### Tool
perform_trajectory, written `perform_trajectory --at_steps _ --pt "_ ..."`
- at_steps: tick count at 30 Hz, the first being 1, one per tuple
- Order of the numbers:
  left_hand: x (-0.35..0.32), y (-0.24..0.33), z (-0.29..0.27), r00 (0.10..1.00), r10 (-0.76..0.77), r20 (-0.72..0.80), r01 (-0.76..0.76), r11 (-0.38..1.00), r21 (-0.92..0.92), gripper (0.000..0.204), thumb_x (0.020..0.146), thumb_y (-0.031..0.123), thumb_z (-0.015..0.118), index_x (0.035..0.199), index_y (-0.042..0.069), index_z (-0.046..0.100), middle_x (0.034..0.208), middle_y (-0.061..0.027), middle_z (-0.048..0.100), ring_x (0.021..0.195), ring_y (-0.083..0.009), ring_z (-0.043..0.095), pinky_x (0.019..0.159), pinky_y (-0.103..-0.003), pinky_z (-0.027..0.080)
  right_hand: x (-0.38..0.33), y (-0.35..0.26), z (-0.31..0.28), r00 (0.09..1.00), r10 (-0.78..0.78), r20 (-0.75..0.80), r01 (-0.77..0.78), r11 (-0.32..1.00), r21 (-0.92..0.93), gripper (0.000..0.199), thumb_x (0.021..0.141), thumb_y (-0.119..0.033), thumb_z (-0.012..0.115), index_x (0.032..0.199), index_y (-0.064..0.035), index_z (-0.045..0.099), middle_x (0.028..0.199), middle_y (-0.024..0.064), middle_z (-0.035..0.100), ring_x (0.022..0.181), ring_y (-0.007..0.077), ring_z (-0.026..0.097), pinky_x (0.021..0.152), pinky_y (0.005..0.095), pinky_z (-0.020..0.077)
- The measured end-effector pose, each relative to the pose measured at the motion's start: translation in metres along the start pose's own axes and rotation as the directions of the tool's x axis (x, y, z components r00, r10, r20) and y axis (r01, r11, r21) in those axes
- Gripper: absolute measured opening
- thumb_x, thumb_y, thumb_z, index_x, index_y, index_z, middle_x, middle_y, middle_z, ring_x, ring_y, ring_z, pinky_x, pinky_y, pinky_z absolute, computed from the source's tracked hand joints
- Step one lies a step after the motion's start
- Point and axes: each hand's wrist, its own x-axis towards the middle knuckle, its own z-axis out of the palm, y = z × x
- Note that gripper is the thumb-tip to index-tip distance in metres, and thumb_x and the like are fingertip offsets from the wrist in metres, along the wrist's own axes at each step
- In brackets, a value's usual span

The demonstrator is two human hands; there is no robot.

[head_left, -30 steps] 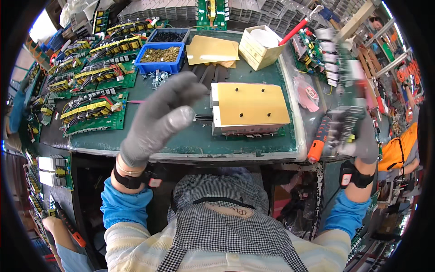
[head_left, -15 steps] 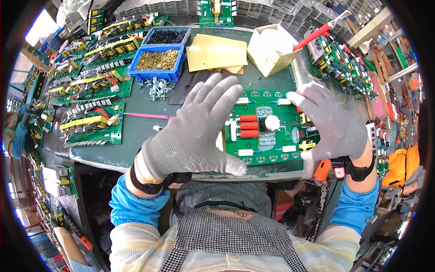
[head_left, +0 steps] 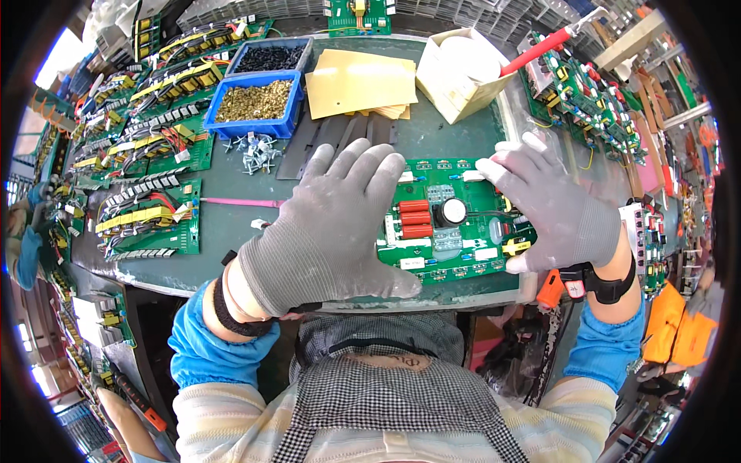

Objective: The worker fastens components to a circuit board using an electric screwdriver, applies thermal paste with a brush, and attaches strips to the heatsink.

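A green circuit board lies on the bench in front of me, carrying red cylinders, a round white-topped capacitor and small white blocks. My left hand, in a grey glove, is open over the board's left side and covers its left edge. Its fingers point away from me, and the thumb reaches toward the near edge. Also gloved, my right hand is open at the board's right side, with thumb and fingers apart and part of that edge hidden. I cannot tell whether either hand touches the board.
Blue bins of brass-coloured parts and black parts stand at the back left, near yellow sheets. A cream box holds a red-handled brush. Wired boards line the left; more boards stand right.
My left hand has come slightly nearer to me, its fingers closer together. The right hand's fingers have spread a little. The whole view has shifted slightly.
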Motion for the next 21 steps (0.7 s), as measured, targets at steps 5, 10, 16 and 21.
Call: perform_trajectory --at_steps 5,10,16,21 --pt "-0.001 0.005 0.000 0.999 -0.045 0.024 0.044 0.998 0.054 0.119 0.062 0.072 0.076 0.140 -0.007 0.035 0.141 -0.0264 0.044 0.137 -0.0422 0.038 0.114 -0.053 0.028 -0.001 -0.005 -0.001 0.998 0.020 0.052 -0.017 0.998 -0.065 0.123 0.052 -0.071 0.077 0.142 0.0045 0.041 0.134 0.0225 0.048 0.134 0.0398 0.041 0.113 0.0563 0.0273" --pt "-0.002 0.005 0.004 0.996 -0.068 0.053 0.065 0.996 0.057 0.118 0.060 0.071 0.076 0.139 -0.007 0.036 0.141 -0.0253 0.045 0.137 -0.0408 0.040 0.114 -0.053 0.028 -0.001 -0.015 0.005 0.997 0.077 0.004 -0.076 0.987 -0.144 0.128 0.051 -0.079 0.071 0.143 0.0045 0.040 0.134 0.0235 0.049 0.136 0.0396 0.039 0.113 0.0577 0.0257" --pt "0.002 0.011 0.000 0.988 -0.077 0.134 0.054 0.984 0.172 0.120 0.059 0.073 0.075 0.138 -0.007 0.035 0.140 -0.0242 0.046 0.134 -0.0393 0.043 0.114 -0.055 0.029 -0.002 -0.020 0.006 0.994 0.112 -0.015 -0.113 0.982 -0.149 0.122 0.055 -0.074 0.075 0.142 0.0047 0.041 0.132 0.0217 0.050 0.134 0.0364 0.042 0.110 0.0539 0.0304" --pt "0.009 0.013 -0.004 0.984 -0.107 0.146 0.071 0.970 0.233 0.122 0.058 0.075 0.074 0.139 -0.007 0.035 0.139 -0.0251 0.046 0.133 -0.0390 0.045 0.115 -0.056 0.027 0.001 -0.014 0.011 0.994 0.106 -0.027 -0.108 0.991 -0.074 0.126 0.054 -0.073 0.076 0.143 0.0074 0.037 0.136 0.0246 0.046 0.129 0.0418 0.043 0.116 0.0557 0.0228"
